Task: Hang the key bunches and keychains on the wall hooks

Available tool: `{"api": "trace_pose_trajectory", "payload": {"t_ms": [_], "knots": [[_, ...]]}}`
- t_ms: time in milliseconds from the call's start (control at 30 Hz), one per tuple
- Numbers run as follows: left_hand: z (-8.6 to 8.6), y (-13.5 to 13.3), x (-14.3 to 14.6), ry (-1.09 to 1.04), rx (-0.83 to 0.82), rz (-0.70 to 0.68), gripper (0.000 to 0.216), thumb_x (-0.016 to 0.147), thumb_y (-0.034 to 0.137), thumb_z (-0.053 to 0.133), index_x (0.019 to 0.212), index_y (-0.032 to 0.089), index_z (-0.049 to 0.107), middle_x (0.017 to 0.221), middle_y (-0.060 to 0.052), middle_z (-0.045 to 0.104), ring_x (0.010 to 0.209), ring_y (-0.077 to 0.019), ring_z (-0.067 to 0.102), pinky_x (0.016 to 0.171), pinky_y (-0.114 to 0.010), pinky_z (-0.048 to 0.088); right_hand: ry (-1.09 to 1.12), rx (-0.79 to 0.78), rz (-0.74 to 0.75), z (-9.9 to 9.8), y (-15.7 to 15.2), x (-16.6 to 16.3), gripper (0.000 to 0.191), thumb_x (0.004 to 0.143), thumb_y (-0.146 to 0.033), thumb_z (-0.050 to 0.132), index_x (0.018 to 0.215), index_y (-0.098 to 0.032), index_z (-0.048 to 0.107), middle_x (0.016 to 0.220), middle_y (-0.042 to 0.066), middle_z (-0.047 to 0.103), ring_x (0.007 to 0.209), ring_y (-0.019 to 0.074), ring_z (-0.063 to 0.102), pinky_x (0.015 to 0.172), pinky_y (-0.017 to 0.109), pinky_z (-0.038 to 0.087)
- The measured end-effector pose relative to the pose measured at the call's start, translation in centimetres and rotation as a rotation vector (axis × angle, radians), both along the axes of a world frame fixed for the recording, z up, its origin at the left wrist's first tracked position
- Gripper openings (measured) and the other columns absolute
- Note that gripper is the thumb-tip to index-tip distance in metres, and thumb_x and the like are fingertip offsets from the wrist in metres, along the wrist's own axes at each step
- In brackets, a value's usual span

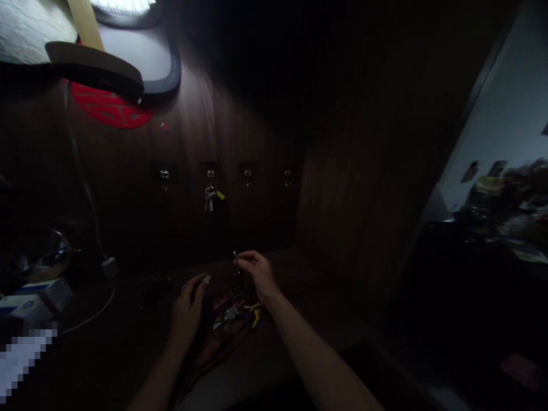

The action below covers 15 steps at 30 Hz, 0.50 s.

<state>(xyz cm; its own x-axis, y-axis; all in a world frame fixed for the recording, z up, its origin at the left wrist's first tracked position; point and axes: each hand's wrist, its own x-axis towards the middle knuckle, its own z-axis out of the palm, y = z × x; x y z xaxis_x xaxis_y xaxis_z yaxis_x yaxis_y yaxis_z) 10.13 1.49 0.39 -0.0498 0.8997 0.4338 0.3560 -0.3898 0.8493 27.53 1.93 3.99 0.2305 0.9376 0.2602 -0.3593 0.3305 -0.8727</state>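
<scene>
Above a tangle of keys on the dark worktop, the right hand pinched a slim, light metal piece while the left hand held a small pale tag between its fingertips.

Below and between the hands, the heap of keys shows silver with yellow and red tags. An off-white tab sits at the fingertips of the left hand, and a small silver piece at those of the right hand. Above the hands, a yellow tag hangs beside silver wall keys on dark brown wood-grain panelling. Up and left of the left hand is a red ornament with a cut-out pattern, and white-and-blue boxes lie further left.
</scene>
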Motion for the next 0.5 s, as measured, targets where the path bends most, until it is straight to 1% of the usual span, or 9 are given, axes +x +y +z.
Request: {"api": "trace_pose_trajectory", "payload": {"t_ms": [100, 267, 367, 433, 500], "knots": [[-0.3, 0.5, -0.2, -0.006, -0.049, -0.006, 0.035, 0.079, 0.048, 0.045, 0.098, 0.024, 0.062, 0.102, -0.004, 0.068, 0.098, -0.0226, 0.061, 0.088, -0.036, 0.046, -0.013, 0.100, -0.218, 3.2, 2.2, 1.5, 0.025, 0.052, -0.028, 0.076, 0.072, -0.019, 0.063, 0.069, -0.001, 0.067, 0.069, 0.0139, 0.061, 0.071, 0.027, 0.045], [-0.5, 0.9, -0.3, -0.011, -0.058, 0.011, 0.034, 0.077, 0.048, 0.045, 0.094, 0.024, 0.062, 0.102, -0.004, 0.068, 0.098, -0.0237, 0.061, 0.088, -0.038, 0.046, -0.156, 0.291, -0.524, 9.3, 6.0, 3.4, 0.018, 0.061, -0.028, 0.067, 0.074, -0.018, 0.061, 0.070, -0.002, 0.062, 0.070, 0.0132, 0.057, 0.067, 0.026, 0.044], [-0.4, 0.9, -0.3, -0.015, -0.042, 0.011, 0.032, 0.078, 0.046, 0.044, 0.093, 0.024, 0.062, 0.101, -0.004, 0.068, 0.098, -0.0234, 0.061, 0.088, -0.037, 0.046, -0.180, 0.338, -0.600, 12.0, 7.9, 3.9, 0.017, 0.060, -0.026, 0.064, 0.073, -0.017, 0.058, 0.068, -0.002, 0.060, 0.068, 0.0127, 0.054, 0.066, 0.026, 0.044], [-0.4, 0.8, -0.3, -0.015, -0.040, 0.008, 0.032, 0.078, 0.045, 0.045, 0.093, 0.023, 0.062, 0.101, -0.005, 0.068, 0.098, -0.0236, 0.061, 0.088, -0.038, 0.046, -0.182, 0.338, -0.634, 13.2, 8.9, 4.1, 0.015, 0.060, -0.024, 0.063, 0.071, -0.017, 0.056, 0.065, -0.003, 0.057, 0.065, 0.0120, 0.053, 0.064, 0.025, 0.043], [-0.4, 0.8, -0.3, -0.019, -0.047, 0.008, 0.032, 0.078, 0.045, 0.045, 0.093, 0.023, 0.062, 0.102, -0.005, 0.067, 0.099, -0.0239, 0.060, 0.089, -0.039, 0.045, -0.186, 0.327, -0.659, 13.8, 9.8, 4.2, 0.013, 0.059, -0.021, 0.061, 0.069, -0.017, 0.055, 0.063, -0.004, 0.055, 0.062, 0.0113, 0.051, 0.062, 0.025, 0.042]]}}
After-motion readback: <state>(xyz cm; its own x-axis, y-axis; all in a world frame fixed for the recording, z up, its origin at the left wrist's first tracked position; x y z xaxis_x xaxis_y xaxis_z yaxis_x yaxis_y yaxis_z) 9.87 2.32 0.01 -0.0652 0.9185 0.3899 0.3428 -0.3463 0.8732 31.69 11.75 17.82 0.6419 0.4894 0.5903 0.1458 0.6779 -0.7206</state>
